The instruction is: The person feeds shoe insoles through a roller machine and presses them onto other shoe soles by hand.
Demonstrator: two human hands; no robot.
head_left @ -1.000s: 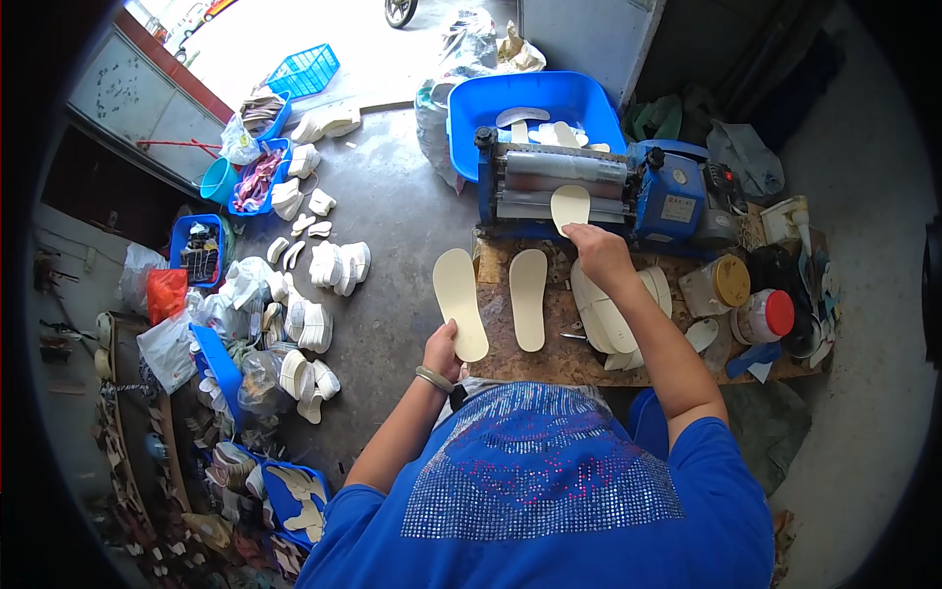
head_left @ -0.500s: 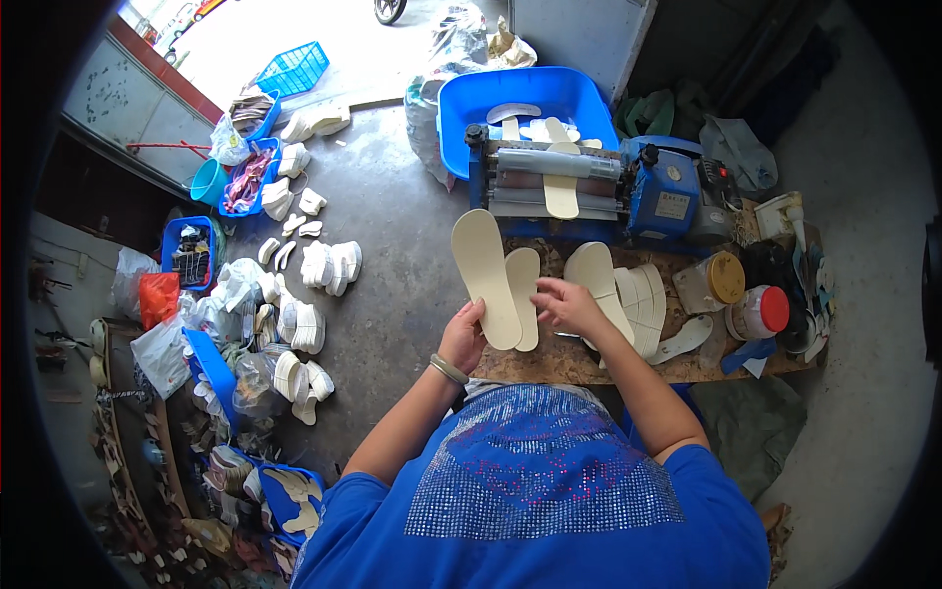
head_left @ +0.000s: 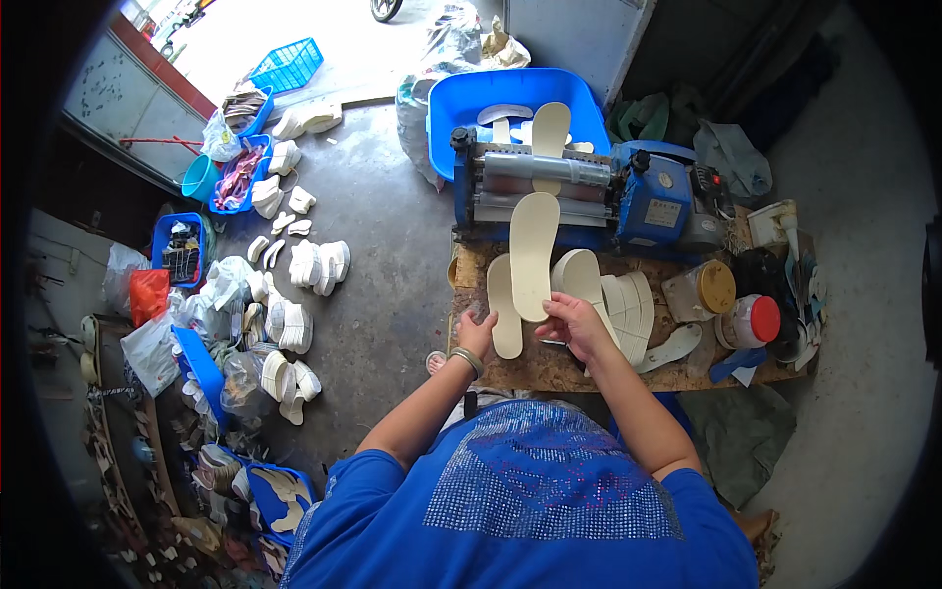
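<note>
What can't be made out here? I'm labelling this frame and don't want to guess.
- Head view: right hand fingers' grip on the raised insole, too small.
- Left hand on the flat insole: pressing or only touching, unclear.
- Roller machine covers the blue tub contents.

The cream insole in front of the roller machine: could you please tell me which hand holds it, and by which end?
The right hand holds the insole by its near end, the far end lying toward the roller machine. The left hand rests on a second insole lying on the board.
</note>
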